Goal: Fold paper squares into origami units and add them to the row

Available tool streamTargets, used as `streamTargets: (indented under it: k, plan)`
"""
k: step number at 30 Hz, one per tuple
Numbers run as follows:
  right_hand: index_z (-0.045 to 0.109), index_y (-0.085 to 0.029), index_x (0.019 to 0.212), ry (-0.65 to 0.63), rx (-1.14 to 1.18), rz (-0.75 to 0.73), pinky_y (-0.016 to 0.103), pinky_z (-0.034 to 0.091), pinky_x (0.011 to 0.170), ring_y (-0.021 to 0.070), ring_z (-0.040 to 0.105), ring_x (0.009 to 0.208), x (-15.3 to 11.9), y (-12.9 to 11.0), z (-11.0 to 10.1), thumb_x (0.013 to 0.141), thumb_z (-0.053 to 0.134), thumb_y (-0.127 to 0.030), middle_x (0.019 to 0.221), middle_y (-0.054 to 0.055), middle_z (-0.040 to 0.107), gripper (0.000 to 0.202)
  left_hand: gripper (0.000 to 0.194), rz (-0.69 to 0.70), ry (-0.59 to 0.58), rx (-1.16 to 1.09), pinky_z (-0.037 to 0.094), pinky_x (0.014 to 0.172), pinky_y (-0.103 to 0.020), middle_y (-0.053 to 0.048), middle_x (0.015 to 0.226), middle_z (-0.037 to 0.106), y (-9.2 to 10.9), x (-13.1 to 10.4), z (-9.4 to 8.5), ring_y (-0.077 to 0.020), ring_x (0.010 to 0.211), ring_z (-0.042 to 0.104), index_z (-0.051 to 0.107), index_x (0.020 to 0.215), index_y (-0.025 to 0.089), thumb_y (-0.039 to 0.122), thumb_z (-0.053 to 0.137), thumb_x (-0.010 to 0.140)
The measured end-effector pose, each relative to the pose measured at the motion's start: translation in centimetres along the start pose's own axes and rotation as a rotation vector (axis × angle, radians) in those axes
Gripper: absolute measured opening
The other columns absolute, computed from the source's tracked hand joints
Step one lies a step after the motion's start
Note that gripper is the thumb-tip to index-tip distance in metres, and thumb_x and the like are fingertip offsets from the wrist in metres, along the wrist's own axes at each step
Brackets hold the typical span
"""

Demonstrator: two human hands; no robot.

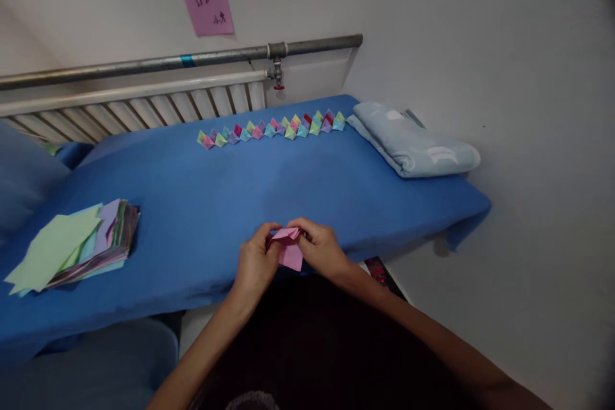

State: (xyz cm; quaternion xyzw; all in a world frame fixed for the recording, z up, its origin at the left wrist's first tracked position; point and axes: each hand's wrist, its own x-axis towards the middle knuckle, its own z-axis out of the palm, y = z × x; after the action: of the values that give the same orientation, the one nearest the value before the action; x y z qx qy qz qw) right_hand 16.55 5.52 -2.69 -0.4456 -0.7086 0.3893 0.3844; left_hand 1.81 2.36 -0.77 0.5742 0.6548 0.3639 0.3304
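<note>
A partly folded piece of pink origami paper [290, 256] is held between my two hands, just over the near edge of the blue-covered table. My left hand [258, 256] pinches its left side, fingers curled in. On the other side, my right hand [323, 246] grips the upper right corner, thumb and fingers closed on the paper. The paper's top edge is creased and its lower part hangs toward me. Farther back, a double row of small folded paper pieces [270, 129] in several colours stretches across the cloth.
At the left lies a stack of coloured paper sheets [62, 246]. A folded light-blue blanket [418, 141] rests at the right by the wall. Behind the blue cloth [206, 198] are a radiator [144, 106] and a metal pipe [225, 54]. A pink note [206, 5] hangs above.
</note>
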Motion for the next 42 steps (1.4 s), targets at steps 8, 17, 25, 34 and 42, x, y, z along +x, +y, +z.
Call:
streamTargets:
  k: [8,17,25,34,42]
  plan:
    - [0.068,-0.025,0.093,0.066,0.191,0.057,0.027,0.048,0.077,0.0145,0.064,0.084,-0.1,0.1,0.4,0.083,0.044,-0.014,0.091,-0.001,0.071,0.028,0.035,-0.031,0.001,-0.189,0.046,0.065,-0.026,-0.004,0.087,0.070,-0.4,0.3,0.7,-0.0157,0.072,0.062,0.063,0.109,0.018,0.014,0.049,0.078]
    - [0.068,-0.028,0.088,0.138,0.393,0.126,0.025,0.045,0.061,0.0137,0.058,0.070,-0.9,0.4,0.7,0.083,0.048,-0.023,0.079,-0.002,0.066,0.021,0.038,-0.029,0.081,-0.473,0.048,0.069,-0.026,-0.004,0.092,0.069,-0.2,0.1,1.1,-0.0158,0.079,0.064,0.058,0.100,0.018,0.007,0.052,0.065]
    - [0.067,-0.026,0.085,0.216,0.325,-0.116,0.026,0.045,0.068,0.0130,0.057,0.073,-1.3,0.4,0.1,0.087,0.049,-0.018,0.080,-0.001,0.061,0.020,0.061,-0.159,-0.199,-0.950,0.048,0.075,-0.025,-0.006,0.107,0.069,0.2,-0.9,-0.6,-0.0170,0.089,0.063,0.059,0.119,0.020,0.011,0.068,0.059]
    - [0.068,-0.026,0.092,0.081,0.176,-0.403,0.028,0.049,0.075,0.0133,0.061,0.085,-1.3,1.0,-0.1,0.089,0.042,-0.010,0.091,0.003,0.064,0.030,0.030,-0.393,-0.124,-0.944,0.041,0.056,-0.018,0.000,0.068,0.065,0.2,-0.3,-0.9,-0.0075,0.057,0.054,0.070,0.077,0.015,0.034,0.084,0.059]
    - [0.060,-0.024,0.113,0.005,0.399,0.115,0.026,0.046,0.060,0.0110,0.054,0.061,-1.1,-0.2,-1.2,0.090,0.046,-0.029,0.094,0.003,0.066,0.027,0.032,-0.306,-0.040,-0.847,0.035,0.050,-0.018,0.004,0.058,0.056,0.0,-0.3,-1.7,-0.0060,0.051,0.045,0.064,0.067,0.015,0.040,0.083,0.060]
